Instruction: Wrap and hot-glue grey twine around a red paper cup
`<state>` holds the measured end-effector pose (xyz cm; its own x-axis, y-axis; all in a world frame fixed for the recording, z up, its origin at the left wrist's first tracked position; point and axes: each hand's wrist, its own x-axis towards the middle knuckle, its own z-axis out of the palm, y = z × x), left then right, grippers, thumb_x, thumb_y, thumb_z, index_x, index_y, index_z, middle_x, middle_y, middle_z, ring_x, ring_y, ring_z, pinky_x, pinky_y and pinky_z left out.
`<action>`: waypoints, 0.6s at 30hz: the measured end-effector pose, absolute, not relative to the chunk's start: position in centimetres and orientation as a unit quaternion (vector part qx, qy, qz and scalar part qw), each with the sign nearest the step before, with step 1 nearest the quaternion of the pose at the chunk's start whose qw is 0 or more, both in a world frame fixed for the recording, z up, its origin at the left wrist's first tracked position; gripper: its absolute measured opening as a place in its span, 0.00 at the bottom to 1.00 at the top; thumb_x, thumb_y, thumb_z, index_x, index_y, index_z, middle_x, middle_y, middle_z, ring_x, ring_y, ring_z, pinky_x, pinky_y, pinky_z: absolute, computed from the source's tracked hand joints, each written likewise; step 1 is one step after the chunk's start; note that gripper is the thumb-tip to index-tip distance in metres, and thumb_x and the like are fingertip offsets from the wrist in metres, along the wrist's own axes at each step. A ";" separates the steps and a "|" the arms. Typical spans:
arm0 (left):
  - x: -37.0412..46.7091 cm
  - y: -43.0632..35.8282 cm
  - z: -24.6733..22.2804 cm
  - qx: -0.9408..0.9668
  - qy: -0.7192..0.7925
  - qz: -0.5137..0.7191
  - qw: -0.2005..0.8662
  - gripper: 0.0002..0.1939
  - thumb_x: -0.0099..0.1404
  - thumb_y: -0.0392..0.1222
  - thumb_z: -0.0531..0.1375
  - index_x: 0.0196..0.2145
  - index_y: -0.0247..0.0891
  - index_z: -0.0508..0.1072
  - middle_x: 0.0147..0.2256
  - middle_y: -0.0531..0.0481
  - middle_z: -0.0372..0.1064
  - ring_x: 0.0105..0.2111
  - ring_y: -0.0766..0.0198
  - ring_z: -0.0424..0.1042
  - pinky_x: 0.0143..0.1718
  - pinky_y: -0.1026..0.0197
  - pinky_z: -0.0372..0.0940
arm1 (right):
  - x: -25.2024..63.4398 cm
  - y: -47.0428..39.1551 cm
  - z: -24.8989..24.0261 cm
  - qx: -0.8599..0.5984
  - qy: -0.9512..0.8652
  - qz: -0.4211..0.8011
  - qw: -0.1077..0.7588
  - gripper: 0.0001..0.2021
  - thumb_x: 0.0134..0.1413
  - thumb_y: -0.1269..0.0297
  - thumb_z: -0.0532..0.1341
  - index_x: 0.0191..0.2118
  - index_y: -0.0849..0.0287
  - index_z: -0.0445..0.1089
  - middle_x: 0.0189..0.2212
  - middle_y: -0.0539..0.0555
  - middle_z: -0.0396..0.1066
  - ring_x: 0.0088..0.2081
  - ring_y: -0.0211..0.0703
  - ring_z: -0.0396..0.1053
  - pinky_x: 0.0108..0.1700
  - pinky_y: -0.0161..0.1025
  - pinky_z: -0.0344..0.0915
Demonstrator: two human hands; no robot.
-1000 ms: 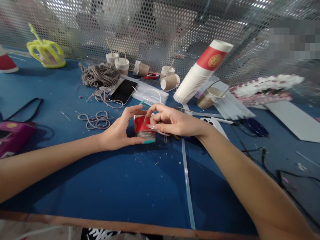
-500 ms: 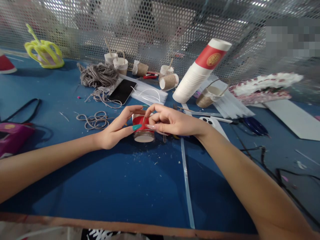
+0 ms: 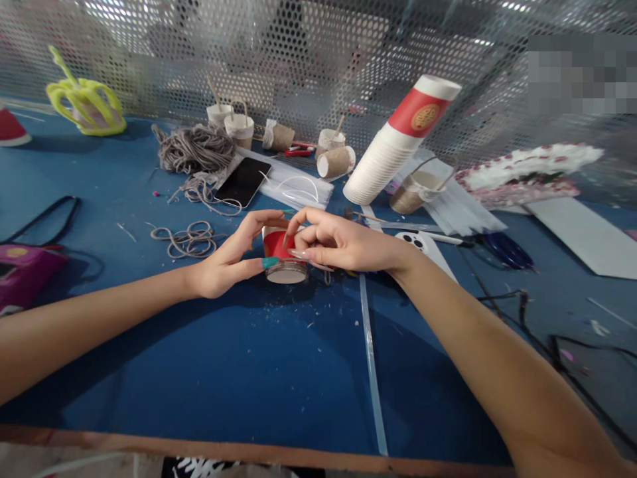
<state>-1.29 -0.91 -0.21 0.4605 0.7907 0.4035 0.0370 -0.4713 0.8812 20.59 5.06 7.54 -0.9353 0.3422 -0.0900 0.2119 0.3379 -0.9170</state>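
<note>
A red and white paper cup (image 3: 279, 244) lies on its side on the blue table, its base facing me. Grey-brown cord (image 3: 287, 266) is wrapped around the cup near the base. My left hand (image 3: 229, 257) grips the cup from the left, thumb by the cord and fingers over the top. On the right, my right hand (image 3: 338, 242) has its fingers curled against the cup and the cord, thumb beside the wrapped part. A short loop of cord hangs just below my right fingers. The far side of the cup is hidden by my fingers.
Behind my hands lie a grey cord bundle (image 3: 194, 147), a phone (image 3: 243, 181), several small wrapped cups and a leaning cup stack (image 3: 381, 162). A glue stick (image 3: 372, 372) extends toward the table's front edge. At the left sits a purple object (image 3: 30, 272); black cables run at the right.
My left thumb has shifted slightly left along the cup. My right fingertips have moved a little, uncovering more of the red surface. The cup stays in the same place.
</note>
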 end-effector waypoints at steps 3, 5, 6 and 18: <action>-1.2 -0.9 -0.1 0.739 0.273 0.438 0.432 0.28 0.64 0.46 0.56 0.60 0.44 0.52 0.60 0.43 0.56 0.61 0.47 0.55 0.62 0.42 0.52 | 20.6 4.9 7.6 -0.173 -0.816 0.549 0.056 0.10 0.60 0.77 0.54 0.45 0.61 0.55 0.23 0.40 0.55 0.20 0.26 0.55 0.24 0.30 0.52; -1.2 -0.9 -0.1 0.739 0.268 0.442 0.432 0.28 0.64 0.45 0.56 0.60 0.44 0.53 0.59 0.43 0.56 0.61 0.48 0.55 0.61 0.43 0.54 | 20.5 4.8 7.7 -0.177 -0.817 0.546 0.053 0.10 0.60 0.77 0.54 0.45 0.61 0.55 0.23 0.40 0.55 0.21 0.27 0.55 0.25 0.30 0.52; -1.2 -0.9 -0.2 0.739 0.266 0.443 0.432 0.28 0.64 0.45 0.56 0.60 0.44 0.53 0.59 0.43 0.57 0.62 0.48 0.55 0.61 0.43 0.55 | 20.5 4.8 7.8 -0.179 -0.818 0.545 0.052 0.10 0.60 0.77 0.54 0.44 0.61 0.55 0.23 0.41 0.55 0.21 0.27 0.55 0.25 0.30 0.53; -1.2 -0.9 -0.2 0.739 0.272 0.443 0.428 0.26 0.65 0.45 0.55 0.59 0.46 0.53 0.60 0.44 0.54 0.62 0.47 0.54 0.61 0.42 0.53 | 20.5 4.7 7.9 -0.187 -0.815 0.547 0.043 0.10 0.60 0.77 0.54 0.45 0.61 0.55 0.24 0.41 0.57 0.21 0.27 0.57 0.24 0.29 0.55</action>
<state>-1.22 -0.89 -0.22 0.4594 0.7810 0.4231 0.0224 -0.4864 0.8734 20.46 4.71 7.88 -0.9265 0.3515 -0.1343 0.2574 0.3319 -0.9075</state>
